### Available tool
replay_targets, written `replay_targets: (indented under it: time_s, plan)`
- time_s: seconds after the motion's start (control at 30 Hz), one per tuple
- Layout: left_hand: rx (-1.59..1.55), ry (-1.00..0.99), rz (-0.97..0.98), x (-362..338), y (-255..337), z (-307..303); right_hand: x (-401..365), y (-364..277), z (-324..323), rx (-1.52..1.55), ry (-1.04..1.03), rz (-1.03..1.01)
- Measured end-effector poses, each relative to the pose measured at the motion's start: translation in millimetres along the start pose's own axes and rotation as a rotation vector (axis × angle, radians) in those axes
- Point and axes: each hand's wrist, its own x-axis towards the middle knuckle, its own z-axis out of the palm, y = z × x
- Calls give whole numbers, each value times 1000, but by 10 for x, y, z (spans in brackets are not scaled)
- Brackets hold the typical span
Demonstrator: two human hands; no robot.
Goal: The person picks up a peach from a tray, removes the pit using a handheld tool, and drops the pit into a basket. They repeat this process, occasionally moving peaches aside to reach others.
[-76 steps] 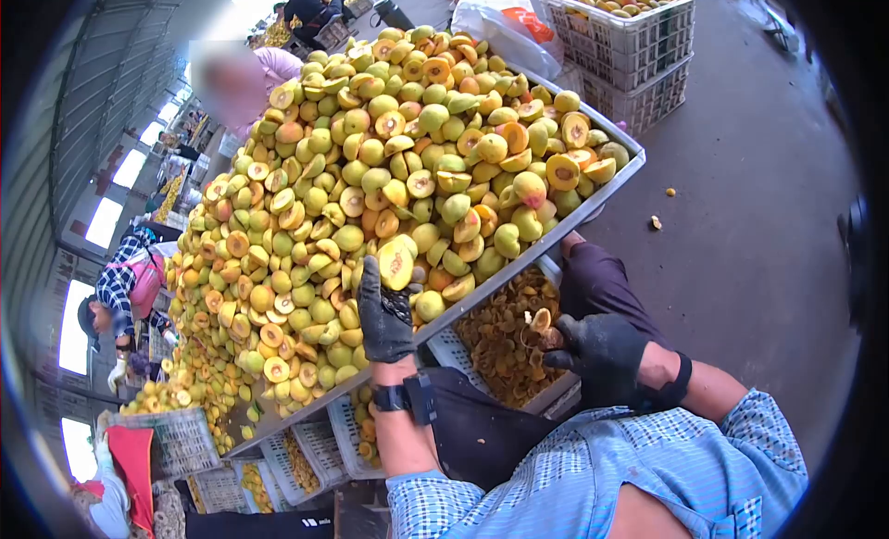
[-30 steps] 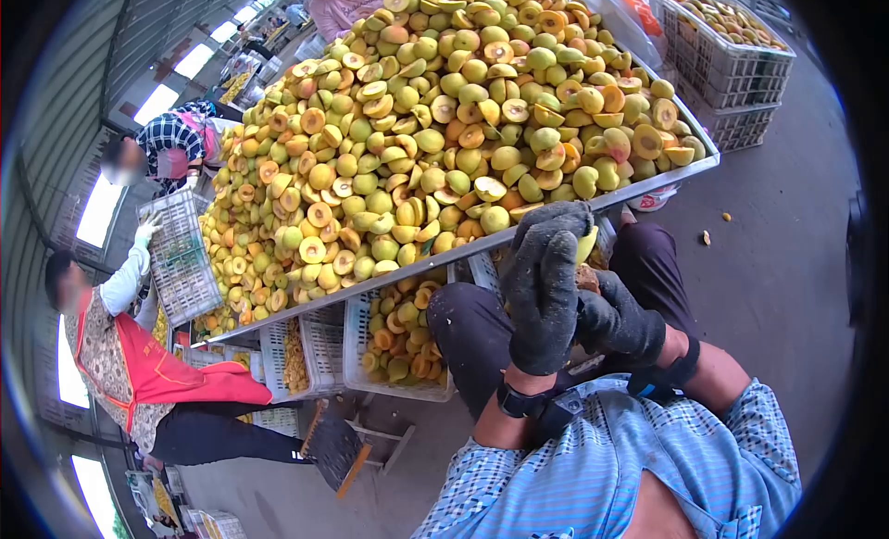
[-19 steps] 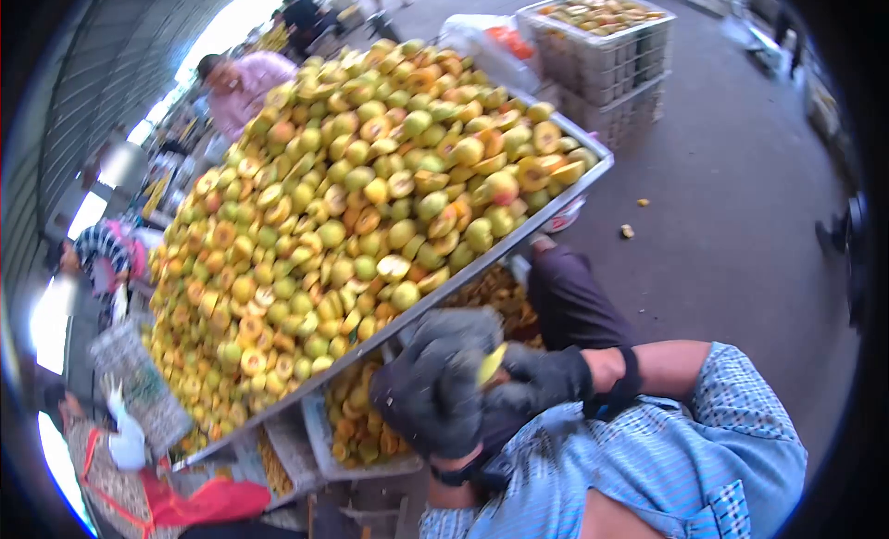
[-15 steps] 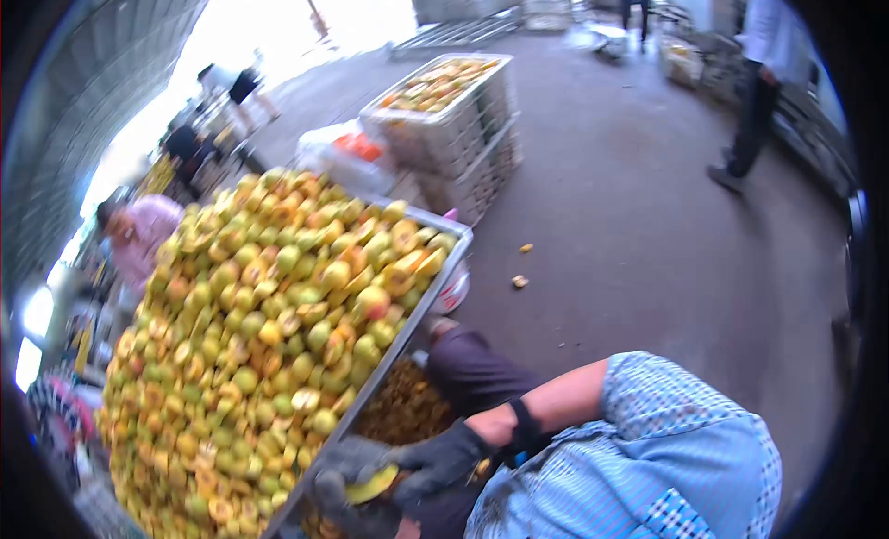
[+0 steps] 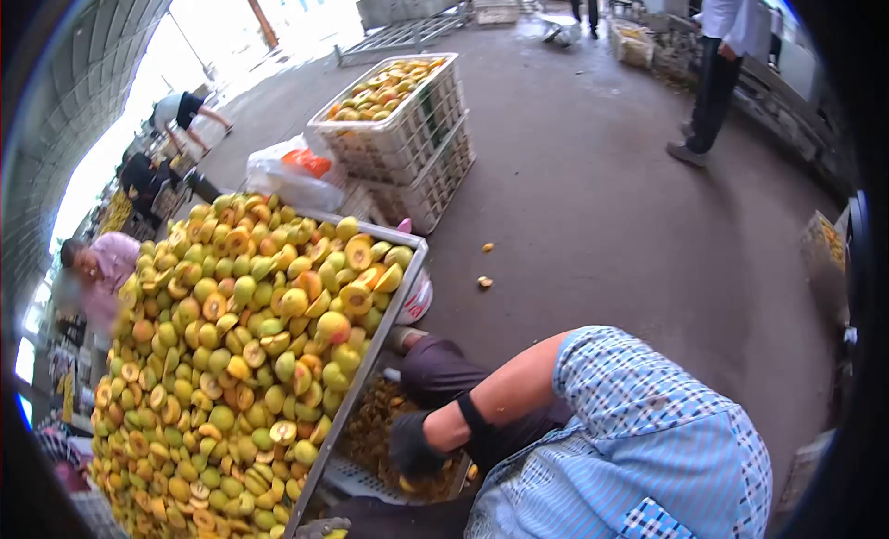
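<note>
A large heap of whole and halved yellow-green fruit (image 5: 231,354), looking like peaches with orange flesh, lies on a metal-edged table (image 5: 375,340). My right hand (image 5: 419,446), in a dark glove, hangs over a white crate (image 5: 370,484) of brown scraps (image 5: 375,428) beside my leg. Its fingers point down and are hard to make out; a small orange piece shows just below them. At the bottom edge, my left hand (image 5: 318,527), gloved in grey, is mostly cut off. Its fingers close on a yellow piece of fruit (image 5: 335,533).
Two stacked white crates (image 5: 398,141), the upper one full of fruit, stand beyond the table next to a plastic bag (image 5: 287,173). Fruit bits (image 5: 484,282) lie on the floor. A person in pink (image 5: 111,266) sits across the heap; another stands at right (image 5: 713,76).
My right hand has moved away from my left hand and the fruit, over the scrap crate. My left hand now sits lower, at the frame's edge. The view has shifted.
</note>
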Motion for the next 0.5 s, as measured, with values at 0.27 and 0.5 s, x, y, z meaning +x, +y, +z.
replay_targets:
  time_s: [0.27,0.5]
  plan:
    - [18,-19,-49,521,-392,-652,88,-171,370,511,237,382]
    - [185,-406,165,1626,-560,989,-87,-359,70,457,150,577]
